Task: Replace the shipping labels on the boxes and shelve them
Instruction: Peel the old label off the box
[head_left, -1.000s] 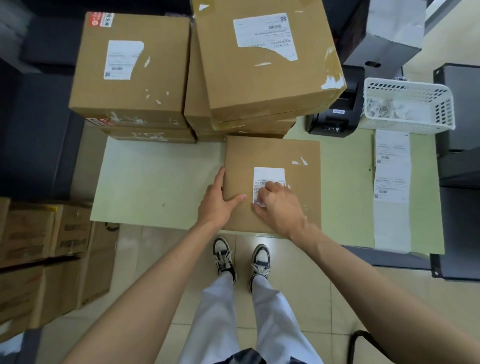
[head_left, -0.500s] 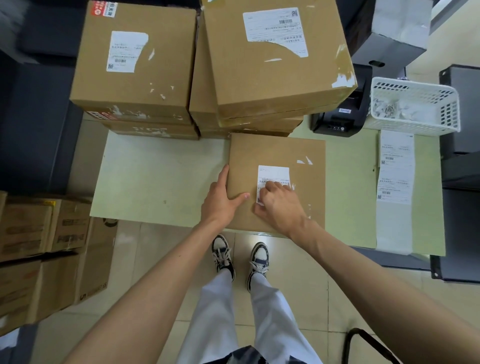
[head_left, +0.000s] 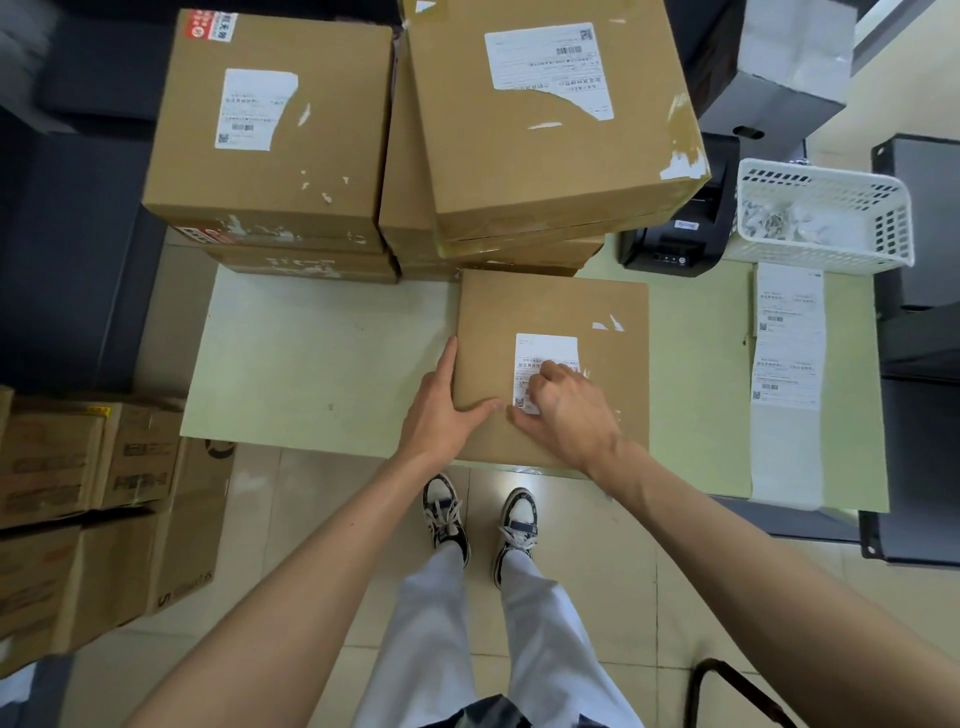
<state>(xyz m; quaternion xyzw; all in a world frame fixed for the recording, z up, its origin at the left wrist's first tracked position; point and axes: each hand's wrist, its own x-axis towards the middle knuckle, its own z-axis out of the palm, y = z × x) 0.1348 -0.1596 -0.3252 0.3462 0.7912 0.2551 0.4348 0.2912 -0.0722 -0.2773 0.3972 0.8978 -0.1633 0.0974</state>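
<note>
Flat brown cardboard box (head_left: 553, 364) lies at the near edge of the pale green table (head_left: 322, 364), just in front of the taller box stacks. Your left hand (head_left: 441, 410) rests open against its left side, thumb on top, probably to stop it sliding. Your right hand (head_left: 563, 410) has curled fingers on the white shipping label (head_left: 545, 348); whether they pinch its edge, I cannot tell.
</note>
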